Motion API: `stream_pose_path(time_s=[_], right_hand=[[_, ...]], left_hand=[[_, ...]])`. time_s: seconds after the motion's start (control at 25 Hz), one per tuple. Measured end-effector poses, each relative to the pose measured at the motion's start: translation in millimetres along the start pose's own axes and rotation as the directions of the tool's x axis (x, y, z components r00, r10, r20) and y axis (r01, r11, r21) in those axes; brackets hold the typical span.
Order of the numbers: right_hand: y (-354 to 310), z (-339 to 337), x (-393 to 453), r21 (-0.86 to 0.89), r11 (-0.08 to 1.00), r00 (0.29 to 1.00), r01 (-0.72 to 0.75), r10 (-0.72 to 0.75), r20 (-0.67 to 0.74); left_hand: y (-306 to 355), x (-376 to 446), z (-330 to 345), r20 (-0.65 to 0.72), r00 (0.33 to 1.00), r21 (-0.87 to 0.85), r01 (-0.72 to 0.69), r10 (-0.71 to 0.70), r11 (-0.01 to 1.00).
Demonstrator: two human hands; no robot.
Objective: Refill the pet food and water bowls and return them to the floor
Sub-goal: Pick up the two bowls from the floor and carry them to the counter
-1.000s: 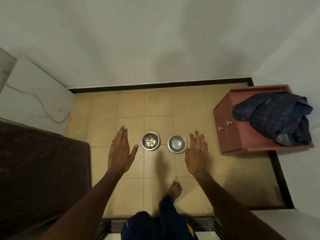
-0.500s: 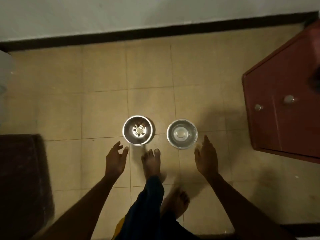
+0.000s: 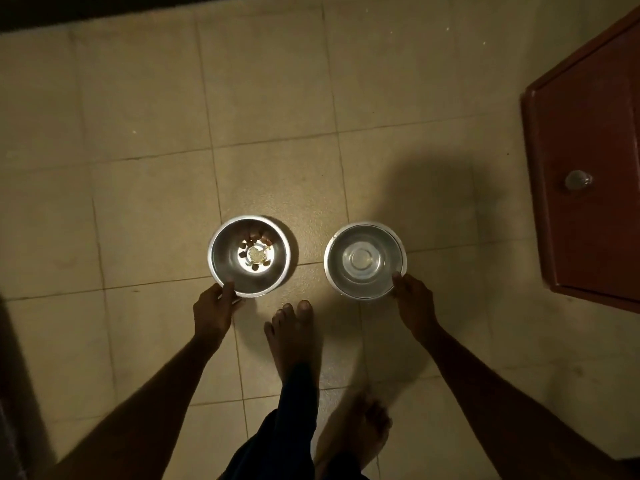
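Both hands have dropped from hovering to the rims: left hand (image 3: 214, 308) pinches the near edge of the shiny steel food bowl (image 3: 248, 256), holding a few kibble scraps; right hand (image 3: 414, 299) pinches the steel water bowl (image 3: 364, 260). Both sit mid-floor on beige tiles (image 3: 156, 209). Light, rigid, slick metal, so probably best gripped at the rolled rim. Water level is hard to make out; fingers under the rims are hidden.
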State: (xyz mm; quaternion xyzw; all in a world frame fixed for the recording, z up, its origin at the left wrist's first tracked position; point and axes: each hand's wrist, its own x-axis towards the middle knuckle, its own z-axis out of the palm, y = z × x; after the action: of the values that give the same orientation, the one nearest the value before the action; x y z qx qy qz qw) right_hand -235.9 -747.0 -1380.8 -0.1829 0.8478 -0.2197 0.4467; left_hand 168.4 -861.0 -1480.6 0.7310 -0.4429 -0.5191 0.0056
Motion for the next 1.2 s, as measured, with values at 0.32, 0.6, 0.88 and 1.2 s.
stream_pose_path(time_s=[0.32,0.6,0.88,1.2], right_hand=[[-141.2,-72.5,-46.2,0.560,0.826,0.998,-0.067,0.043,0.055],[-349.3,-210.1,-145.4,0.679,0.731,0.996,0.068,-0.089,-0.004],[-563.8,-415.0,-329.3,0.702,0.660,0.962,0.267,-0.223,-0.156],[-681.4,-604.8,-549.2,0.751,0.532,0.918,0.392,-0.177,-0.354]], left_hand=[[280.4,-133.6,-94.9,0.009,0.991,-0.384,-0.123,0.137,0.915],[480.8,-256.4,-207.7,0.011,0.961,-0.428,-0.244,0.276,0.870],[690.2,-468.1,-368.8,-0.059,0.889,-0.346,-0.445,0.454,0.826],[856.4,-700.4,-486.5,-0.042,0.812,-0.414,-0.545,0.583,0.729]])
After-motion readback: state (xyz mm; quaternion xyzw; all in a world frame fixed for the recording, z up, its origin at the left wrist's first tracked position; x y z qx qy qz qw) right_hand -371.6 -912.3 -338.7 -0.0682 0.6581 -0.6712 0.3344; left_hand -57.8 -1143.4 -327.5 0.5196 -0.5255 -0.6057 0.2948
